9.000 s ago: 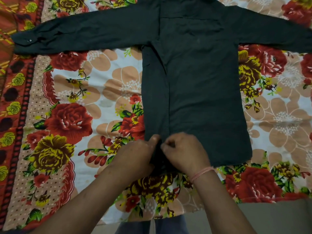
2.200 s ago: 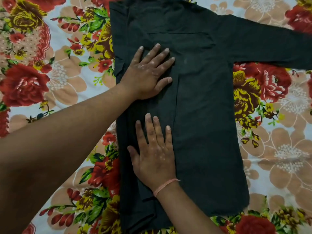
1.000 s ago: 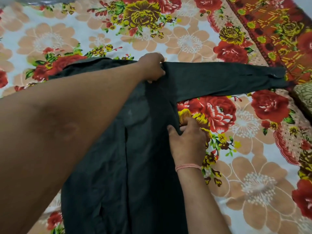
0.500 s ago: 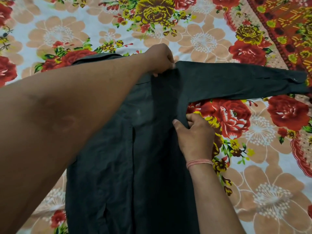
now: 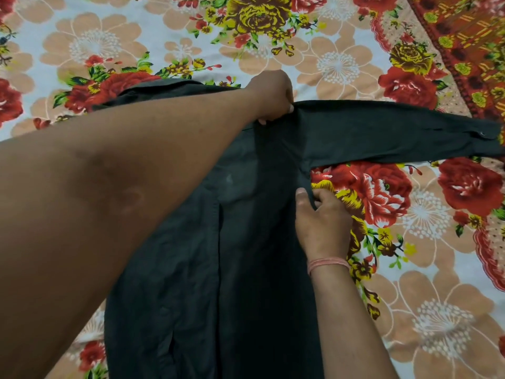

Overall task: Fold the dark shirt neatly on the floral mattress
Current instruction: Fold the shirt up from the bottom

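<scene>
In the head view, the dark shirt point(image 5: 246, 255) is seen spread flat on the floral mattress point(image 5: 437, 310), its body running from the near edge of the picture toward the far middle. The left side of the shirt is seen already folded inward, with a straight vertical edge down the middle of the body. One sleeve point(image 5: 396, 132) is stretched out to the right across the mattress, ending in a buttoned cuff point(image 5: 483, 135) close to the right edge of the picture, beside the red patterned border point(image 5: 464, 36) of the bedding.

The left hand point(image 5: 273, 97) is reached across from the left, its forearm covering much of the shirt's left part. It is closed on the fabric at the far shoulder, where the sleeve joins the body, with the cloth pinched between fingers and thumb.

The right hand point(image 5: 322, 220) is placed nearer, at the right edge of the shirt just below the armpit. Its fingers are curled and the side seam is gripped between thumb and fingers, with the hand resting partly on the mattress. A pink thread band point(image 5: 328, 262) is worn on the right wrist.

The collar is mostly hidden behind the left forearm, so its lie cannot be told.
</scene>
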